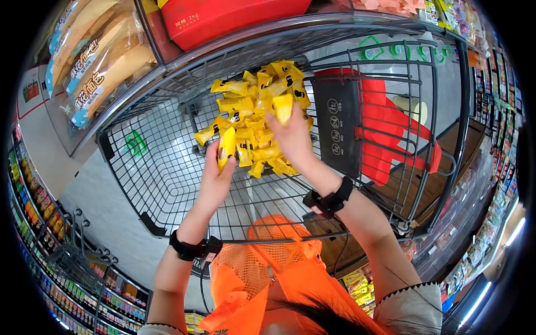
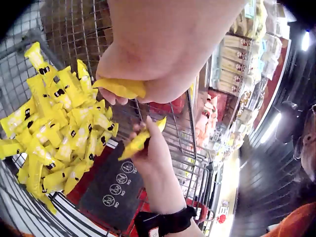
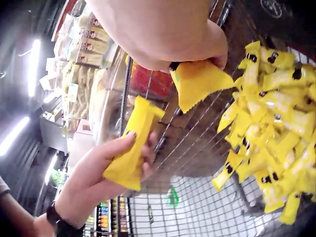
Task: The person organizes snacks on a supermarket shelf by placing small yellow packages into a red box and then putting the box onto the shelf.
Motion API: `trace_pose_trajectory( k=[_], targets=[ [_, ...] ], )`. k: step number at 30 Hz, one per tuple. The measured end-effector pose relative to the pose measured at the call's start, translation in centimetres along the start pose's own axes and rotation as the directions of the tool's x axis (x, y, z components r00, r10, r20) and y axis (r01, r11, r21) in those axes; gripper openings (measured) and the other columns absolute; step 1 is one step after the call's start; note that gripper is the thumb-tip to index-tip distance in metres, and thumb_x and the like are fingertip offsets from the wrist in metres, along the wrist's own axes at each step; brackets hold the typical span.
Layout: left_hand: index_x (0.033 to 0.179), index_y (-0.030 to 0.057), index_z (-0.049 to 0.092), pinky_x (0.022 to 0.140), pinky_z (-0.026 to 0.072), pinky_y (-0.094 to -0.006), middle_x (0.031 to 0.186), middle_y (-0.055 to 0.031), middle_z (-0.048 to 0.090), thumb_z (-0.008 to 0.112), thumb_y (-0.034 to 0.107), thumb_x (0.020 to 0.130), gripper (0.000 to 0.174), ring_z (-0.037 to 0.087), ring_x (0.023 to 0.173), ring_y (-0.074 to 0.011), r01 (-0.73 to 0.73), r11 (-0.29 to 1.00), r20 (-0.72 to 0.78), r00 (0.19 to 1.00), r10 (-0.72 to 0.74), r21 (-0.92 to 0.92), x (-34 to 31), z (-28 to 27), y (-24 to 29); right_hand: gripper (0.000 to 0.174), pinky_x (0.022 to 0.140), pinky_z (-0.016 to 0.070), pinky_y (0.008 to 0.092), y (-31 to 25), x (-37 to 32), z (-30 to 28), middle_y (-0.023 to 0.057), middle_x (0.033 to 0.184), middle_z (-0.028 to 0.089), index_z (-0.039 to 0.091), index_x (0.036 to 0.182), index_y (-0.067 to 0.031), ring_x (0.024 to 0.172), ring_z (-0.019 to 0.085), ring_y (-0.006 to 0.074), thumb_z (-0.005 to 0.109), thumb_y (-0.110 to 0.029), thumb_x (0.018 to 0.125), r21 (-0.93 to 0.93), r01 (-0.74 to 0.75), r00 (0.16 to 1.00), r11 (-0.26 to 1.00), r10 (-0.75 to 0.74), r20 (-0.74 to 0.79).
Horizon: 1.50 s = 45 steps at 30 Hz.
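Observation:
Many yellow packets (image 1: 240,104) lie heaped in a wire shopping cart (image 1: 167,162). My left hand (image 1: 216,177) grips one yellow packet (image 1: 226,146) by its side, left of the heap; the right wrist view shows fingers and thumb around this packet (image 3: 133,148). Over the heap's right part, my right hand (image 1: 293,139) pinches another yellow packet (image 1: 283,109). In the left wrist view this packet (image 2: 138,143) crosses the fingers of the right hand (image 2: 157,153). The two hands are apart.
A red child seat flap (image 1: 382,123) and a dark panel (image 1: 336,125) fill the cart's right end. Beyond the cart stand bagged breads (image 1: 106,72) and a red box (image 1: 223,19). Stocked shelves (image 1: 47,212) line the left; an orange vest (image 1: 279,268) is at the near side.

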<state>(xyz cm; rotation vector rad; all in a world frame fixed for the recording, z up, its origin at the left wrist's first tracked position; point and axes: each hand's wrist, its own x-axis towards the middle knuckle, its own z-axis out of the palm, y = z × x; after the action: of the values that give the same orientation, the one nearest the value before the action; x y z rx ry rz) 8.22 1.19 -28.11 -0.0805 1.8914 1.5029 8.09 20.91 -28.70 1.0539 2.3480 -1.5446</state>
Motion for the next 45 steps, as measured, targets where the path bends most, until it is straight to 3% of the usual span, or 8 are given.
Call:
trace_pose_trajectory(
  k=[7, 10, 14, 18, 32, 37, 42, 45],
  targets=[
    [0.133, 0.0048, 0.032, 0.072, 0.0443, -0.0246, 0.105, -0.0070, 0.052, 0.038, 0.023, 0.097, 0.041, 0.052, 0.080, -0.0110, 0.294, 0.898, 0.169, 0.953, -0.251, -0.327, -0.3, -1.6, 2.0, 0.065, 0.084, 0.0456, 0.0418, 5.8, 2.9, -3.4, 0.0213, 0.099, 0.058, 0.033, 0.127, 0.0021, 0.096, 0.056, 0.0390, 0.065, -0.023, 0.076, -0.766, 0.022, 0.870, 0.642, -0.390, -0.302],
    [0.130, 0.0045, 0.037, 0.077, 0.0451, -0.0260, 0.104, -0.0058, 0.052, 0.046, 0.016, 0.094, 0.039, 0.053, 0.089, -0.0119, 0.133, 0.968, 0.046, 0.991, -0.126, -0.213, -0.4, -0.1, 1.9, 0.054, 0.085, 0.0452, 0.0366, 5.4, 1.4, -3.0, 0.0146, 0.108, 0.057, 0.044, 0.121, 0.0023, 0.096, 0.058, 0.0283, 0.064, -0.027, 0.081, -0.109, 0.044, 0.981, 0.993, -0.023, 0.195],
    [0.128, 0.0042, 0.038, 0.086, 0.0442, -0.0264, 0.111, -0.0056, 0.052, 0.059, -0.003, 0.082, 0.051, 0.054, 0.100, -0.0136, 0.153, 0.968, 0.098, 0.986, -0.136, -0.198, 0.3, 1.5, 2.3, 0.048, 0.085, 0.0447, 0.0304, -0.5, -2.2, -0.7, 0.0102, 0.111, 0.056, 0.045, 0.121, 0.0012, 0.097, 0.057, 0.0163, 0.061, -0.029, 0.087, 0.332, -0.492, 0.706, 0.805, 0.146, 0.693],
    [0.128, 0.0017, 0.036, 0.088, 0.0439, -0.0277, 0.114, -0.0083, 0.052, 0.061, 0.000, 0.081, 0.053, 0.053, 0.103, -0.0150, -0.007, 0.986, -0.011, 1.000, 0.006, -0.164, 1.2, 2.2, 2.5, 0.037, 0.080, 0.0468, 0.0268, -1.2, -1.7, 0.8, 0.0094, 0.108, 0.058, 0.048, 0.118, 0.0008, 0.095, 0.057, 0.0140, 0.059, -0.018, 0.088, 0.611, -0.320, 0.793, 0.724, -0.148, 0.591],
    [0.106, 0.0004, 0.055, 0.067, 0.0450, -0.0209, 0.080, -0.0035, 0.061, 0.051, 0.011, 0.092, 0.019, 0.055, 0.075, -0.0065, 0.109, 0.992, 0.144, 0.984, -0.100, -0.060, 3.0, 1.8, 4.0, 0.011, 0.062, 0.0497, 0.0254, -0.8, 3.5, -4.2, 0.0050, 0.078, 0.059, 0.053, 0.092, -0.0011, 0.066, 0.059, 0.0117, 0.059, -0.009, 0.086, 0.749, -0.107, 0.990, 0.654, 0.142, 0.018],
    [0.106, 0.0022, 0.056, 0.065, 0.0444, -0.0200, 0.078, -0.0036, 0.060, 0.046, 0.010, 0.094, 0.018, 0.053, 0.069, -0.0070, 0.029, 0.997, 0.080, 0.997, -0.024, -0.064, 3.8, 0.2, 3.5, 0.033, 0.068, 0.0508, 0.0285, 2.3, 6.5, -5.7, 0.0120, 0.096, 0.059, 0.046, 0.113, 0.0019, 0.075, 0.060, 0.0151, 0.059, -0.011, 0.085, 0.348, -0.149, 0.978, 0.926, 0.190, -0.085],
    [0.110, 0.0033, 0.054, 0.064, 0.0415, -0.0192, 0.084, -0.0031, 0.060, 0.045, 0.013, 0.094, 0.021, 0.051, 0.071, -0.0066, -0.005, 1.000, 0.083, 0.997, 0.005, 0.009, 4.3, -0.5, 5.9, 0.035, 0.068, 0.0497, 0.0310, -1.9, 6.2, -6.7, 0.0160, 0.101, 0.058, 0.048, 0.113, 0.0048, 0.076, 0.062, 0.0206, 0.060, -0.006, 0.081, -0.134, 0.293, 0.926, 0.947, -0.316, -0.206],
    [0.112, 0.0017, 0.052, 0.071, 0.0449, -0.0216, 0.085, -0.0034, 0.059, 0.046, 0.006, 0.093, 0.021, 0.053, 0.076, -0.0074, -0.221, 0.970, 0.108, 0.972, 0.210, 0.106, 5.4, -0.7, 9.6, 0.021, 0.071, 0.0495, 0.0346, -8.1, 6.4, -8.4, 0.0125, 0.093, 0.060, 0.057, 0.095, 0.0003, 0.081, 0.061, 0.0246, 0.060, 0.005, 0.075, -0.126, 0.795, 0.579, 0.594, -0.804, -0.134]
  ],
)
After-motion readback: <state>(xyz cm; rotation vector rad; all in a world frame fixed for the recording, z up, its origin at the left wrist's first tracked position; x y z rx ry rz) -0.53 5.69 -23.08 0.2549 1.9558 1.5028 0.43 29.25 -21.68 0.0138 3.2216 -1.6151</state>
